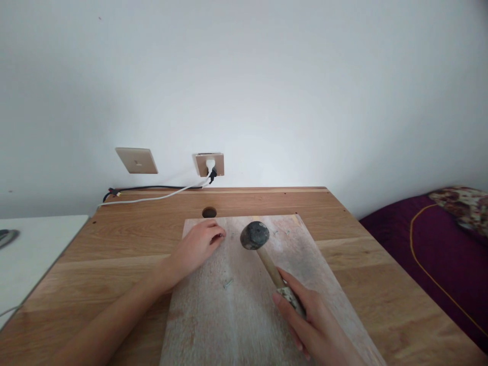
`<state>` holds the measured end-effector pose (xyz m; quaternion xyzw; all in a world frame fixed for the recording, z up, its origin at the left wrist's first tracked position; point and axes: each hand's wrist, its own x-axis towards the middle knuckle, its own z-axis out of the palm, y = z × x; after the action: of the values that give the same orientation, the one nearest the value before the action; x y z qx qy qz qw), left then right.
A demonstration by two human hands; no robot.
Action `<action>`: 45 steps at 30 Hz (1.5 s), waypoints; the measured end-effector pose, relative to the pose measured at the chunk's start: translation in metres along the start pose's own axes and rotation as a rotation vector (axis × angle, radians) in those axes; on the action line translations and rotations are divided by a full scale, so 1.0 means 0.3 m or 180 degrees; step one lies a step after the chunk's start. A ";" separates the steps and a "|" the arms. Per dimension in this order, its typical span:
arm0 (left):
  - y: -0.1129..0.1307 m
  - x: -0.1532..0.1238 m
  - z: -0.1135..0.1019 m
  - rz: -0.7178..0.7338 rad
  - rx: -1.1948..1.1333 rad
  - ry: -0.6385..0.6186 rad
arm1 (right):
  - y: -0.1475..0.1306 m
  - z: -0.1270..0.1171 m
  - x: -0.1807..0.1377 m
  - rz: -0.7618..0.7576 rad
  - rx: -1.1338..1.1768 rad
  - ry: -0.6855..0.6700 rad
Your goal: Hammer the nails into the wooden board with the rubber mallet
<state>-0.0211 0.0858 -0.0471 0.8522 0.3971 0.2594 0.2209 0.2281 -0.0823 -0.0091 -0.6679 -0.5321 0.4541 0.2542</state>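
Observation:
My right hand (308, 317) grips the wooden handle of a hammer (256, 239), whose dark round head hangs just above a pale, worn wooden board (213, 325) lying on the desk. My left hand (200, 244) rests on the board's far left part with its fingertips pinched together just left of the hammer head. What they pinch is too small to make out. A small nail or screw (227, 283) lies loose on the board between my two hands.
The board sits on a wooden desk (114, 254) with a round cable hole (209, 212) near the wall. Wall sockets (209, 163) and cables (152, 195) run behind. A white surface (34, 244) adjoins on the left, a purple bed (430, 249) on the right.

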 end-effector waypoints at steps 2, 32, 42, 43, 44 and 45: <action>-0.001 -0.001 0.010 -0.0039 -0.0034 0.0052 | -0.009 -0.004 0.004 0.0008 0.0012 -0.0026; 0.229 -0.185 0.012 0.0231 0.1379 -0.0871 | -0.006 -0.001 0.043 -0.0104 -0.0020 -0.0383; 0.034 -0.070 -0.102 -0.0349 0.0952 -0.0470 | 0.006 -0.007 0.011 0.0013 0.0160 -0.0102; 0.027 -0.064 -0.101 -0.0342 0.0948 -0.0463 | 0.009 -0.007 0.013 0.0004 0.0156 -0.0150; 0.022 -0.059 -0.099 -0.0331 0.0936 -0.0454 | 0.012 -0.005 0.016 -0.0001 0.0150 -0.0196; 0.019 -0.056 -0.097 -0.0315 0.0917 -0.0447 | 0.015 -0.003 0.019 0.0001 0.0146 -0.0210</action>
<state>-0.0451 0.0741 -0.0262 0.8705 0.4552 0.1284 0.1360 0.2312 -0.0782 -0.0142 -0.6467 -0.5295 0.4879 0.2516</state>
